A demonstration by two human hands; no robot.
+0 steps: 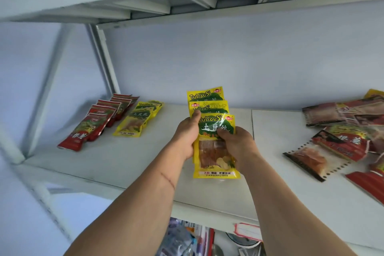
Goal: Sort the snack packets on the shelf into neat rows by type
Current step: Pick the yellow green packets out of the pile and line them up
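From my head camera, I held a fanned stack of three yellow packets (212,131) above the white shelf (124,164). My left hand (186,137) gripped its left edge with the thumb curled over the front; my right hand (236,144) pinched its right edge, fingers wrapped behind. Beyond the stack stood a pale blue back wall (228,58), and the upper shelf's underside (187,0) hung overhead. Well to the left of my hands lay a row of red packets (91,124) and, just beside it, a row of yellow ones (137,118). Bare shelf stretched between that row and my hands. To my right, mixed packets (342,131) lay jumbled toward the shelf's front edge (207,210).
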